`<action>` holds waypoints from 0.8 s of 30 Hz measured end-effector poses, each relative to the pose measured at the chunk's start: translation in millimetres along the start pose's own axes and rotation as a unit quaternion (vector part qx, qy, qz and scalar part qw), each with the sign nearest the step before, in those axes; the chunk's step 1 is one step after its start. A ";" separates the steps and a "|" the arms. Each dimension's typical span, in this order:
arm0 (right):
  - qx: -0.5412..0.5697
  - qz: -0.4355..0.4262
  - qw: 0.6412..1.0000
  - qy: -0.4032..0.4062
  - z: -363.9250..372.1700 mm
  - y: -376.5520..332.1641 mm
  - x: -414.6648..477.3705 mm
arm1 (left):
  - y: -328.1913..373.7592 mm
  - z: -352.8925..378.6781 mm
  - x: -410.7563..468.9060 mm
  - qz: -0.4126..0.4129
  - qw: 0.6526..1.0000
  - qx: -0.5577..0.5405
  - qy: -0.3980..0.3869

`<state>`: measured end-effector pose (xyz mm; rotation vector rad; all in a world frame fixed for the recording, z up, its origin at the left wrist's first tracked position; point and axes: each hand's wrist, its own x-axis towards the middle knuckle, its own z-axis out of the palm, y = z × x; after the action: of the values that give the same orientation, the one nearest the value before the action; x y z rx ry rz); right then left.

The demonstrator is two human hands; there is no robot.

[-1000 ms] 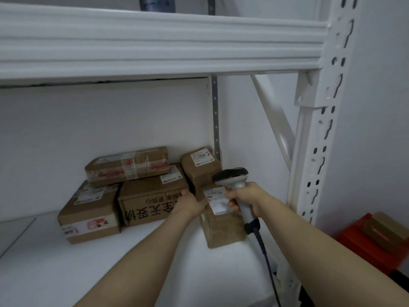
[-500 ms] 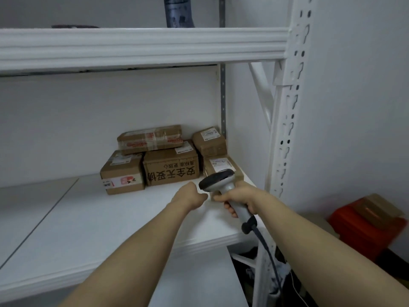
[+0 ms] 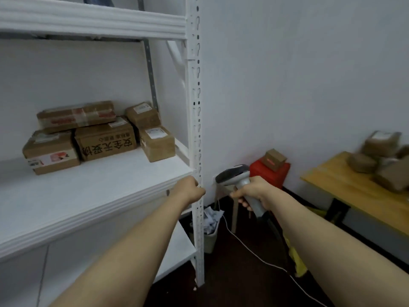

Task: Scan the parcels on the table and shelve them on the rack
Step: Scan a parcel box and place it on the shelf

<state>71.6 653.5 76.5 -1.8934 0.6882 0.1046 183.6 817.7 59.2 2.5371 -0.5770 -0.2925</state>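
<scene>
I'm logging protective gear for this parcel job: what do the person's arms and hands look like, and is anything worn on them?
The left forearm and the right forearm are bare; no sleeve comes into view. The left hand and the right hand wear no gloves. No watch, band or ring shows on the wrists or visible fingers.
</scene>
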 end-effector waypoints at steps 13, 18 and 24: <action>0.049 0.115 0.967 0.224 -224.4 175.1 -110.9 | 239.1 146.9 -36.2 0.169 0.978 0.032 -0.115; 0.067 0.158 0.939 0.297 -333.6 257.3 -144.3 | 361.4 232.3 -42.9 0.225 0.961 0.027 -0.159; 0.129 0.206 0.882 0.403 -459.2 346.2 -183.9 | 498.0 339.3 -54.2 0.268 0.935 0.020 -0.231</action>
<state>-365.2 237.0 58.1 -1.4607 1.5812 -0.5166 -141.0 307.4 42.2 2.2297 -1.4276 -0.6796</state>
